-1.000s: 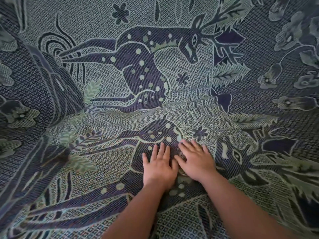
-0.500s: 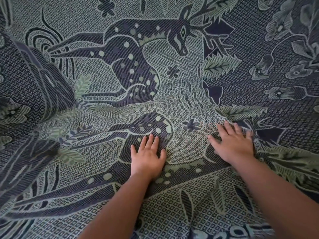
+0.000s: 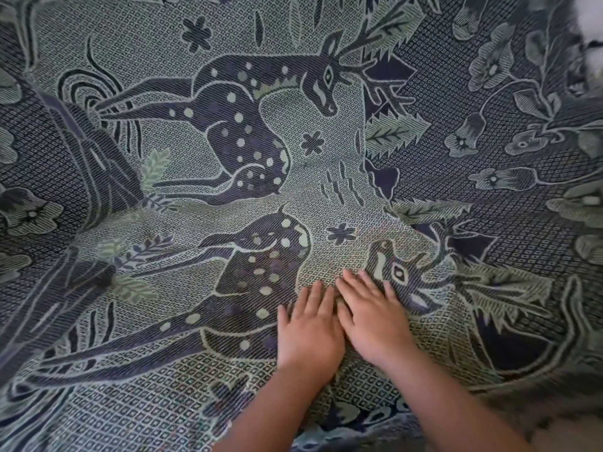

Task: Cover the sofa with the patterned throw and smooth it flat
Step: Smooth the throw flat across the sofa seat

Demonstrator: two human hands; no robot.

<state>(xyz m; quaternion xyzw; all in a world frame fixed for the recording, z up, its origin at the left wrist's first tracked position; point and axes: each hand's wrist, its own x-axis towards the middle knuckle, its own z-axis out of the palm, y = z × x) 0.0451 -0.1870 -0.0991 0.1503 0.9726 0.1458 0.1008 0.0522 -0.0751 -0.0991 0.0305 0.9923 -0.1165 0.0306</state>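
Observation:
The patterned throw (image 3: pixel 293 177), dark blue and pale green with spotted deer, leaves and flowers, fills almost the whole head view and hides the sofa under it. It runs up the backrest at the top and lies over the seat below. My left hand (image 3: pixel 310 331) rests palm down on the seat part, fingers spread. My right hand (image 3: pixel 372 321) lies flat right beside it, touching it, next to the lower deer's head. Neither hand holds any cloth. Slight ripples show to the right of the hands.
The throw rises on the left over what looks like an armrest (image 3: pixel 81 164). Its fringed front edge (image 3: pixel 359 422) hangs just below my forearms. A pale patch of wall or light (image 3: pixel 592 17) shows at the top right corner.
Half a second ago my hands were spread apart, the right one far out to the right. They have come back together at the middle, side by side as they were a second ago.

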